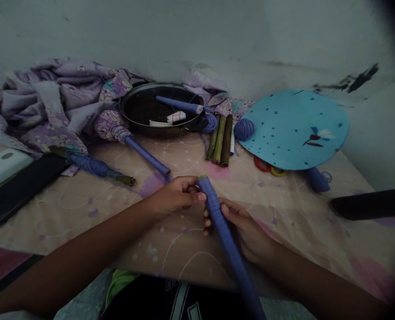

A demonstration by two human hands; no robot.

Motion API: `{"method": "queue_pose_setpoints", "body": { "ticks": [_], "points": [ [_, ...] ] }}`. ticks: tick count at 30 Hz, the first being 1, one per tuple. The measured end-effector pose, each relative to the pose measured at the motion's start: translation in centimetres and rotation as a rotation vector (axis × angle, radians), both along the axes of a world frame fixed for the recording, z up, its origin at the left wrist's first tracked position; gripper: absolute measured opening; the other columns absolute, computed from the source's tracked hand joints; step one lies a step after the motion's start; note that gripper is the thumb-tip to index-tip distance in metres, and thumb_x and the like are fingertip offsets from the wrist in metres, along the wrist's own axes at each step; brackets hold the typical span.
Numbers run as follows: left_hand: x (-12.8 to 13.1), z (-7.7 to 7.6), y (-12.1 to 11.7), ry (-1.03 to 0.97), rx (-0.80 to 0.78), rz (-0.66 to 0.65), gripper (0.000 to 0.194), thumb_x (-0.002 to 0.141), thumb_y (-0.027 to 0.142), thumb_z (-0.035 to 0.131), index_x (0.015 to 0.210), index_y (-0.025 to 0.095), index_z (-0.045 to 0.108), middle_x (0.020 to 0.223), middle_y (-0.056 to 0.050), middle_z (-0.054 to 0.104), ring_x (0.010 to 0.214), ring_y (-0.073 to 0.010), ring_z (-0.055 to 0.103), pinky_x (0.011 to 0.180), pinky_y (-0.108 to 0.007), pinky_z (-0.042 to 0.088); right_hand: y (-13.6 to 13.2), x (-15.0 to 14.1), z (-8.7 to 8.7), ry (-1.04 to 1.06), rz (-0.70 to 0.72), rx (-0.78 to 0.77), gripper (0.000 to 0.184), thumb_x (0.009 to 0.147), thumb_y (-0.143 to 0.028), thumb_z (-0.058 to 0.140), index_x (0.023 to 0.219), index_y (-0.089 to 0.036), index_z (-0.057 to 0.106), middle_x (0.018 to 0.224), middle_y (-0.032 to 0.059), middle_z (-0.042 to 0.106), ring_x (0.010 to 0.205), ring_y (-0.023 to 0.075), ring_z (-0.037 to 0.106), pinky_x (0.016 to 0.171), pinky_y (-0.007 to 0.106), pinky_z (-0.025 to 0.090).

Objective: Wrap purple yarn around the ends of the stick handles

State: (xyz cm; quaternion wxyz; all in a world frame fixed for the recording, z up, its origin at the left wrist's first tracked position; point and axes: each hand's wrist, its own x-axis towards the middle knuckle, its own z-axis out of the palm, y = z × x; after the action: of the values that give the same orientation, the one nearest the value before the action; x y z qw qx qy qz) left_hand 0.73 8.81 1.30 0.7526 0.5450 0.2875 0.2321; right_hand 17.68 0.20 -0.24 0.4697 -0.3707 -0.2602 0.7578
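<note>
A long stick wrapped in purple-blue yarn [222, 224] slants from the table's middle down past my lap. My right hand [239, 222] is closed around its upper part, thumb on top and fingertips showing at the left side. Near the bare tip, my left hand [185, 193] is closed with its thumb against the wrapping. Whether a loose yarn end lies between its fingers is too dim to tell. Beyond my left hand, another purple wrapped stick [147, 155] points out of the floral cloth. A partly wrapped green stalk [93, 166] lies to the left.
A dark pan [133, 126] at the back holds a wrapped stick. Beside it are several bare stalks [220, 140] and a yarn ball [244, 129]. A blue oval board [293, 133] leans at the wall over scissors [262, 164]. Crumpled floral cloth [57, 102] fills the back left.
</note>
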Motion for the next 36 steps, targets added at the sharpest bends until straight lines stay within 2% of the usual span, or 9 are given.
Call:
{"method": "queue_pose_setpoints", "body": {
  "ticks": [5, 9, 14, 17, 21, 24, 26, 32, 36],
  "points": [
    [0.13, -0.12, 0.38, 0.023, 0.015, 0.051, 0.033, 0.066, 0.039, 0.073, 0.067, 0.014, 0.051, 0.048, 0.01, 0.033, 0.042, -0.0029, 0.026, 0.041, -0.018, 0.016, -0.26, 0.23, -0.62, -0.092, 0.039, 0.042, 0.033, 0.072, -0.036, 0.075, 0.096, -0.02, 0.059, 0.075, -0.002, 0.059, 0.061, 0.0099, 0.056, 0.063, 0.024, 0.046],
    [0.19, -0.05, 0.32, 0.006, -0.014, 0.046, 0.037, 0.065, 0.043, 0.074, 0.071, 0.013, 0.053, 0.052, 0.008, 0.04, 0.044, -0.0034, 0.032, 0.042, -0.018, 0.02, -0.14, 0.26, -0.42, -0.069, 0.019, 0.03, 0.029, 0.073, -0.037, 0.074, 0.089, -0.018, 0.06, 0.074, -0.0001, 0.063, 0.065, 0.01, 0.058, 0.067, 0.022, 0.046],
    [0.13, -0.03, 0.09, -0.044, -0.099, -0.017, 0.046, 0.064, 0.045, 0.074, 0.09, 0.012, 0.058, 0.058, 0.004, 0.053, 0.043, -0.0036, 0.034, 0.042, -0.019, 0.021, -0.08, 0.03, -0.41, 0.112, 0.113, -0.011, 0.03, 0.075, -0.042, 0.072, 0.089, -0.016, 0.063, 0.079, 0.0024, 0.065, 0.064, 0.0107, 0.06, 0.068, 0.025, 0.049],
    [0.16, -0.16, 0.0, -0.09, -0.154, -0.045, 0.048, 0.063, 0.044, 0.075, 0.095, 0.012, 0.058, 0.062, 0.003, 0.056, 0.041, -0.0025, 0.032, 0.042, -0.019, 0.019, -0.21, -0.06, -0.66, 0.171, 0.136, -0.042, 0.03, 0.074, -0.041, 0.073, 0.089, -0.017, 0.064, 0.081, 0.0024, 0.065, 0.065, 0.0111, 0.06, 0.069, 0.027, 0.049],
    [0.2, -0.21, -0.12, -0.117, -0.183, -0.05, 0.046, 0.064, 0.042, 0.075, 0.095, 0.012, 0.058, 0.055, 0.005, 0.052, 0.038, -0.0014, 0.024, 0.039, -0.019, 0.011, -0.22, 0.03, -0.82, 0.181, 0.134, -0.05, 0.028, 0.076, -0.039, 0.071, 0.093, -0.018, 0.065, 0.083, 0.0024, 0.064, 0.067, 0.0111, 0.059, 0.07, 0.028, 0.05],
    [0.3, -0.04, -0.27, -0.142, -0.169, -0.022, 0.039, 0.071, 0.046, 0.067, 0.086, 0.012, 0.058, 0.049, 0.008, 0.042, 0.036, -0.0019, 0.021, 0.038, -0.019, 0.008, -0.15, 0.11, -0.79, 0.143, 0.113, -0.04, 0.029, 0.075, -0.04, 0.072, 0.093, -0.019, 0.064, 0.083, 0.0022, 0.063, 0.067, 0.0113, 0.058, 0.069, 0.028, 0.049],
    [0.38, 0.09, -0.37, -0.142, -0.153, 0.002, 0.037, 0.073, 0.047, 0.065, 0.081, 0.012, 0.056, 0.05, 0.007, 0.043, 0.037, -0.0017, 0.021, 0.037, -0.02, 0.008, -0.1, 0.11, -0.72, 0.116, 0.093, -0.04, 0.028, 0.074, -0.04, 0.072, 0.09, -0.019, 0.064, 0.082, 0.002, 0.063, 0.067, 0.0116, 0.058, 0.069, 0.028, 0.049],
    [0.37, 0.11, -0.45, -0.093, -0.145, -0.002, 0.033, 0.072, 0.038, 0.066, 0.091, 0.012, 0.056, 0.059, 0.006, 0.048, 0.037, -0.0007, 0.021, 0.037, -0.019, 0.009, -0.08, 0.09, -0.67, 0.104, 0.05, -0.044, 0.027, 0.073, -0.038, 0.073, 0.089, -0.018, 0.064, 0.081, 0.0023, 0.064, 0.066, 0.0117, 0.058, 0.068, 0.027, 0.049],
    [0.26, 0.03, -0.28, -0.081, -0.12, 0.005, 0.032, 0.071, 0.035, 0.066, 0.09, 0.012, 0.057, 0.052, 0.008, 0.041, 0.038, -0.0016, 0.02, 0.037, -0.019, 0.009, -0.14, 0.14, -0.79, 0.114, 0.062, -0.042, 0.026, 0.075, -0.037, 0.072, 0.09, -0.017, 0.065, 0.081, 0.0024, 0.065, 0.066, 0.011, 0.059, 0.069, 0.026, 0.049]
  ]
}}
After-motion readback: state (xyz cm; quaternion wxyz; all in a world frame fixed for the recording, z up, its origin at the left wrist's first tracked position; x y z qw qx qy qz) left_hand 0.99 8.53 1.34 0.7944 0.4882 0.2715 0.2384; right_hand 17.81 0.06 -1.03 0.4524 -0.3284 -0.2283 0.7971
